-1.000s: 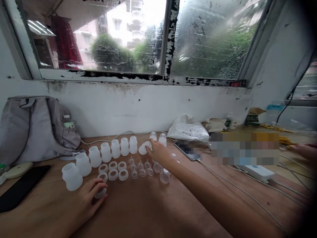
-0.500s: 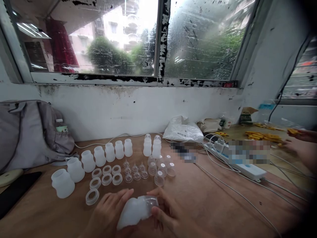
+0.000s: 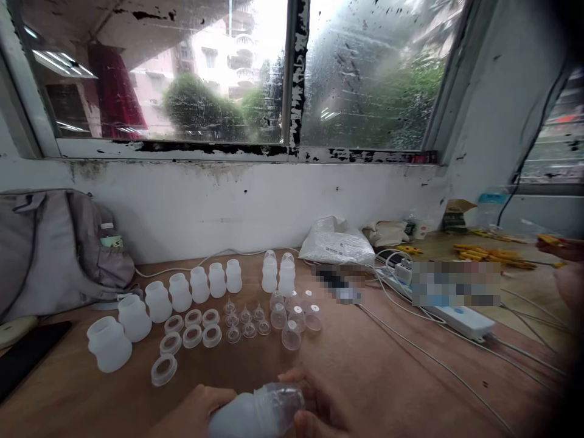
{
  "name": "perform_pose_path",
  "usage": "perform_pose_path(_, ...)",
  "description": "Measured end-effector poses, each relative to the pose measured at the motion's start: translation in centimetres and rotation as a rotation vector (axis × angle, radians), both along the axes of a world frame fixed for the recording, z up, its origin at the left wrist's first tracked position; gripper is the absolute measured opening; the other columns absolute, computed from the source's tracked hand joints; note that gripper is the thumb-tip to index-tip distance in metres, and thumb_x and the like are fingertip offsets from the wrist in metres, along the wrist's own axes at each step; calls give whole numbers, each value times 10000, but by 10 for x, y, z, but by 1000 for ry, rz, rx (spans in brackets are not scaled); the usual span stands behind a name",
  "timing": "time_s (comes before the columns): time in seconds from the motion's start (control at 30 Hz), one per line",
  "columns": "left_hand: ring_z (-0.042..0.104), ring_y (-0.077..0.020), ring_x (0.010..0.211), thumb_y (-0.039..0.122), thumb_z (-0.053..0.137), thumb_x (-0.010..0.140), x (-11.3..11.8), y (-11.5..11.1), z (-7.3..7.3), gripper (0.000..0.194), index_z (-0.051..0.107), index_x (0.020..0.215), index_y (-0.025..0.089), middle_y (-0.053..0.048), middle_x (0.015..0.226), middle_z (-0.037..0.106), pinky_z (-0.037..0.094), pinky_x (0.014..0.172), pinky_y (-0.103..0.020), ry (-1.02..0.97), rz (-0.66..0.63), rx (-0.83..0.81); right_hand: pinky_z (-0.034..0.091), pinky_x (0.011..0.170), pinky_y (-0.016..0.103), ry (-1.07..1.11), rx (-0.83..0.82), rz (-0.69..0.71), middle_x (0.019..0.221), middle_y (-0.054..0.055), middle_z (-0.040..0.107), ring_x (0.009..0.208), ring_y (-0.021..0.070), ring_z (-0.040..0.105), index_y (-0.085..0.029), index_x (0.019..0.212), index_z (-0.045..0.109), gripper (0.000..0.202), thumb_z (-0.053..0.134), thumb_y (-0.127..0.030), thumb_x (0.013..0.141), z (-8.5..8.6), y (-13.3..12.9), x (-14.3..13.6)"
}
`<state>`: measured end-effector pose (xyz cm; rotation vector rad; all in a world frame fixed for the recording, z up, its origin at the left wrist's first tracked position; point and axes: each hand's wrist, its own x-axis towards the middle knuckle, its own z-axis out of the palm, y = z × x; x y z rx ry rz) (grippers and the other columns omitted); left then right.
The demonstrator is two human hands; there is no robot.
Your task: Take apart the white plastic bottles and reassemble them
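A frosted white baby bottle (image 3: 237,417) lies tilted between my hands at the bottom of the view, its clear cap (image 3: 283,401) toward the right. My left hand (image 3: 194,410) is wrapped round the bottle's body, partly cut off by the lower edge. The fingers of my right hand (image 3: 319,404) close round the clear cap. Just beyond my hands stand loose frosted collar rings (image 3: 164,369), clear nipples (image 3: 233,334) and clear caps (image 3: 291,336). Several open bottle bodies (image 3: 109,344) form a curved row behind them, and two capped bottles (image 3: 286,274) stand upright.
At the left are a grey backpack (image 3: 59,243) and a dark flat object (image 3: 31,359). A plastic bag (image 3: 335,243) lies by the wall. A white power strip (image 3: 460,319) with cables is on the right, near yellow items (image 3: 493,255) and another person's hand (image 3: 554,246).
My hands and the bottle have moved lower and slightly right in the view. More of the clear cap shows. The other person's hand at the far right has shifted right.
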<state>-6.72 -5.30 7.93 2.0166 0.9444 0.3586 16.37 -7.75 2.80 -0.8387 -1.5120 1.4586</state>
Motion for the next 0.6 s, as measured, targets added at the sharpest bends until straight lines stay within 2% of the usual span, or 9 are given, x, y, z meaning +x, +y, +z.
perform_pose_path(0.1, 512, -141, 602, 599, 562, 612, -15, 15, -11, 545, 648, 888, 137, -20, 693, 606, 347, 503, -202, -179, -19, -379, 386, 472, 210, -51, 39, -143, 715, 0, 545, 524, 96, 508, -233, 1073, 430, 407, 508, -493, 770, 14, 9, 18)
perform_pose_path(0.13, 505, -127, 570, 604, 583, 588, -22, 21, -18, 562, 644, 886, 131, -23, 682, 598, 349, 489, -201, -237, 6, -472, 366, 441, 207, -84, 74, -240, 665, -17, 523, 461, 80, 468, -225, 1076, 426, 397, 463, -500, 792, 19, 14, 28)
perform_pose_path(0.2, 497, -105, 487, 602, 599, 580, -36, 32, -32, 567, 625, 875, 119, -24, 633, 581, 353, 438, -196, -339, 97, -626, 330, 402, 208, -256, 119, -353, 611, -37, 485, 425, 83, 435, -216, 1074, 421, 393, 436, -498, 801, 24, 27, 49)
perform_pose_path(0.3, 488, -104, 388, 619, 478, 681, -45, 42, -49, 583, 565, 954, 112, -13, 563, 547, 317, 328, -182, -542, 202, -834, 334, 447, 224, -579, 198, -474, 563, -56, 461, 466, 105, 442, -219, 1002, 461, 352, 520, -457, 749, 19, 47, 74)
perform_pose_path(0.43, 505, -113, 380, 546, 396, 777, -23, 42, -56, 529, 508, 1034, 98, -14, 596, 529, 312, 280, -181, -791, 245, -907, 361, 520, 254, -810, 219, -518, 570, -47, 503, 514, 132, 482, -213, 905, 477, 270, 503, -429, 745, 4, 62, 80)
perform_pose_path(0.6, 519, -121, 421, 490, 395, 806, 9, 37, -60, 482, 471, 1086, 105, -28, 634, 536, 344, 300, -186, -934, 289, -847, 376, 552, 260, -872, 268, -529, 611, -34, 544, 558, 148, 521, -211, 945, 460, 267, 477, -397, 754, 1, 71, 66)
